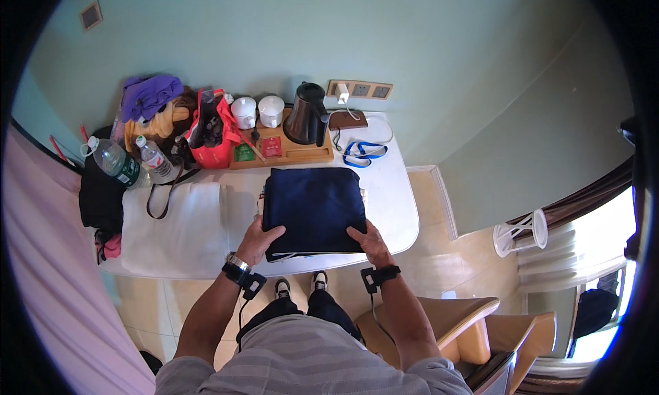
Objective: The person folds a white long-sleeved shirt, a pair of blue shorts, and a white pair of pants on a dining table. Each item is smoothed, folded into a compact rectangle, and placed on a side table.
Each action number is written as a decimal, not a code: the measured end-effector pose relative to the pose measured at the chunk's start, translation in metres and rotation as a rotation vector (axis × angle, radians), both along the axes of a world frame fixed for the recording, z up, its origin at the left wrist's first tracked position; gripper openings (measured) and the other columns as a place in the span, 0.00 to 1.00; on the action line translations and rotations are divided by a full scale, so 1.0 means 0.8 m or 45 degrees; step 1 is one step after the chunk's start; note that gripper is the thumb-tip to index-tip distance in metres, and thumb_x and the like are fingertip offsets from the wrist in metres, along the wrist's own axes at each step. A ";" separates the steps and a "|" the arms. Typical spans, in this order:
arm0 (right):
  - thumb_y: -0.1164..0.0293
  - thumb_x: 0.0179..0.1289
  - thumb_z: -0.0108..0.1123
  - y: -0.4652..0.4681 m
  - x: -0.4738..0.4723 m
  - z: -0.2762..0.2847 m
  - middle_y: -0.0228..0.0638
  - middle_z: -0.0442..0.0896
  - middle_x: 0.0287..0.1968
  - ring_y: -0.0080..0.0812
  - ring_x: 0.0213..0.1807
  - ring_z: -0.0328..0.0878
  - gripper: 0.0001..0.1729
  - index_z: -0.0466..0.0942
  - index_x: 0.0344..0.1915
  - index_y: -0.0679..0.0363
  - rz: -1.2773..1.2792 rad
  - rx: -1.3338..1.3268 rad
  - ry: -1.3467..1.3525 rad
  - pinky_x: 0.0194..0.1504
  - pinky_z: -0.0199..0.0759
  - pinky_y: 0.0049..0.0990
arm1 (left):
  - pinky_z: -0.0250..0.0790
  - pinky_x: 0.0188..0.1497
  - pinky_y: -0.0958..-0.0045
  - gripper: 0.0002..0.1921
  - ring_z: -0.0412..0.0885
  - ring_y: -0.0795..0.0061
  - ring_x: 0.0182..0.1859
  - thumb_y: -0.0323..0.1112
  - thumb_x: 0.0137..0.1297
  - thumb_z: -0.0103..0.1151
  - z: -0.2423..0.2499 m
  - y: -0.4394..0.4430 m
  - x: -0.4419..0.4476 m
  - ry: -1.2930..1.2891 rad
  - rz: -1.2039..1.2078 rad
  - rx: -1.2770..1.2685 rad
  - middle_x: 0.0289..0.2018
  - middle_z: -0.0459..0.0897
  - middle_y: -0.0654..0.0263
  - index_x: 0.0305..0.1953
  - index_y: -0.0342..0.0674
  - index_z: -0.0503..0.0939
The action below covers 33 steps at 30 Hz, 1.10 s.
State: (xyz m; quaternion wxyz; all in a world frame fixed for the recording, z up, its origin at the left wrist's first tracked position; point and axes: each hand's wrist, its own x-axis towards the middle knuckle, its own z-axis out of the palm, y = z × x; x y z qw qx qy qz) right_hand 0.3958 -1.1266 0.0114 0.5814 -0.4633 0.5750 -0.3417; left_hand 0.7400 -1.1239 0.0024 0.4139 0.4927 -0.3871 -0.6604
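Observation:
A dark navy folded cloth bundle (315,209) lies at the front of the white table (396,199), squared into a near rectangle. My left hand (257,240) grips its lower left side, thumb on top and fingers hidden beneath. At the lower right side my right hand (371,240) holds it the same way. Bits of a printed, light-coloured item (260,202) peek out past its left and right edges. Left of the bundle is a folded white cloth (172,230) with a dark strap loop (159,212) over it.
Behind the bundle, a wooden tray (309,154) carries a black kettle (305,118), white lidded cups (244,112) and sachets. A red bag (212,137), plastic bottles (116,160) and piled clothes (152,96) stand left. A blue lanyard (364,153) and brown wallet-like item (348,120) lie right. A tan chair (453,323) is behind.

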 end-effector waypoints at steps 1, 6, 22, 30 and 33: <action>0.61 0.72 0.70 0.001 0.001 -0.007 0.36 0.84 0.61 0.30 0.59 0.79 0.36 0.71 0.71 0.70 -0.078 0.079 -0.033 0.68 0.71 0.31 | 0.73 0.65 0.67 0.30 0.81 0.73 0.57 0.31 0.68 0.71 -0.002 0.004 0.000 -0.008 0.008 -0.016 0.58 0.84 0.64 0.69 0.34 0.73; 0.60 0.72 0.70 0.002 -0.002 0.016 0.36 0.85 0.60 0.30 0.58 0.80 0.35 0.72 0.70 0.70 0.012 0.002 0.064 0.67 0.72 0.31 | 0.75 0.63 0.69 0.27 0.82 0.76 0.55 0.33 0.69 0.71 0.024 0.004 -0.007 0.065 0.030 0.030 0.57 0.84 0.65 0.67 0.35 0.74; 0.65 0.72 0.70 -0.004 -0.017 -0.013 0.39 0.86 0.56 0.31 0.54 0.81 0.32 0.73 0.69 0.69 -0.028 0.059 0.001 0.61 0.76 0.31 | 0.77 0.59 0.69 0.25 0.84 0.76 0.51 0.34 0.70 0.70 0.012 0.009 -0.005 -0.150 0.041 -0.117 0.53 0.86 0.62 0.64 0.33 0.77; 0.59 0.69 0.72 0.004 -0.021 0.001 0.43 0.88 0.50 0.31 0.49 0.84 0.36 0.73 0.68 0.69 -0.014 -0.008 0.297 0.54 0.80 0.32 | 0.79 0.51 0.70 0.30 0.84 0.75 0.46 0.35 0.68 0.72 0.019 0.009 -0.004 -0.497 0.101 -0.311 0.50 0.87 0.60 0.67 0.32 0.73; 0.56 0.67 0.74 0.005 -0.024 0.020 0.47 0.89 0.47 0.38 0.47 0.87 0.40 0.72 0.69 0.68 -0.035 0.022 0.480 0.51 0.82 0.36 | 0.79 0.52 0.65 0.33 0.85 0.66 0.49 0.33 0.67 0.72 0.037 0.020 -0.007 -0.875 0.227 -0.320 0.54 0.84 0.54 0.70 0.34 0.70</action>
